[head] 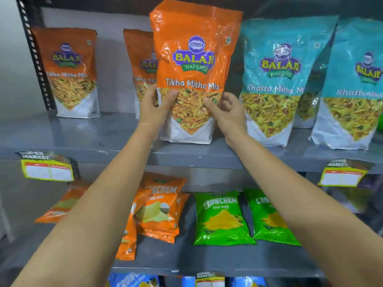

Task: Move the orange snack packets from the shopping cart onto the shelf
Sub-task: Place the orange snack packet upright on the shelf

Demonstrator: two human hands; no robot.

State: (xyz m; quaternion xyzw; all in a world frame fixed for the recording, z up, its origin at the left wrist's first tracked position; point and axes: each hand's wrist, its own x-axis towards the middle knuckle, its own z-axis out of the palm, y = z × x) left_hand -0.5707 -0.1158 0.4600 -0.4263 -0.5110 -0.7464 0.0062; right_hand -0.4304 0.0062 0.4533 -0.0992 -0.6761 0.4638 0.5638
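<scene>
An orange Tikha Mitha Mix packet (192, 59) stands upright near the front of the grey upper shelf (83, 137). My left hand (154, 108) grips its lower left side and my right hand (226, 112) grips its lower right side, thumbs on the front. Two more orange packets of the same kind stand further back: one at the far left (71, 73), one (141, 67) partly hidden behind the held packet. The shopping cart is out of view.
Teal Khatta Mitha packets (277, 79) stand close on the right of the held packet. The lower shelf holds orange Crunchem bags (159, 208) and green Crunchem bags (221, 218). Yellow price tags (47, 170) hang from the shelf edge. A black upright (34, 54) bounds the left.
</scene>
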